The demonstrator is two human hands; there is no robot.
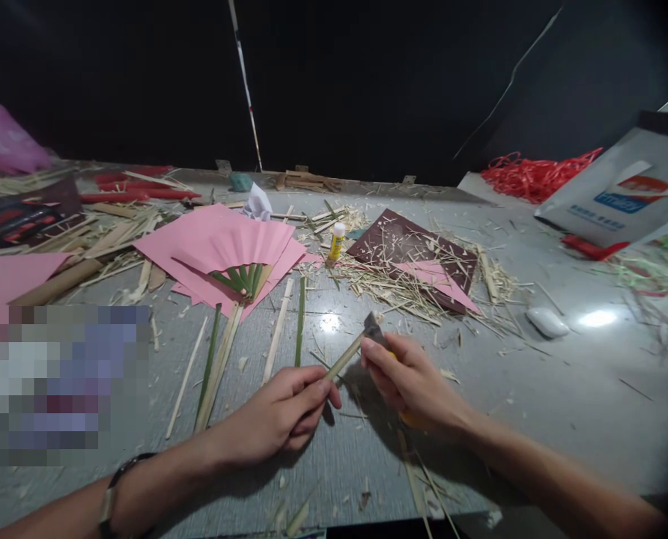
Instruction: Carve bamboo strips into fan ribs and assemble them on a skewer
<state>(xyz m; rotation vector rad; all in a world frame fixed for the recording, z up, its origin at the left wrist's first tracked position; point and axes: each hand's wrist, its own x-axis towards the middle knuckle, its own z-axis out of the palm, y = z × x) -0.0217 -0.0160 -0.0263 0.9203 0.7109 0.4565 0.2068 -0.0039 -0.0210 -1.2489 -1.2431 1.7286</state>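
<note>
My left hand (281, 414) pinches the near end of a thin bamboo strip (345, 358), which slants up to the right. My right hand (410, 382) is closed on a small knife with a yellow handle; its blade (374, 328) rests against the strip's far end. Both hands hover just above the grey table (536, 389). A pink paper fan (227, 251) with green bamboo ribs lies spread out beyond my left hand. Several loose bamboo strips (300, 322) lie between the fan and my hands.
A glue stick (337, 241) stands beside a dark red board (413, 254) covered in bamboo shavings. A white oval object (546, 322) lies to the right. A white bag (626, 195) and red string (536, 176) sit far right. Pink paper (2, 281) and bamboo scraps crowd the left.
</note>
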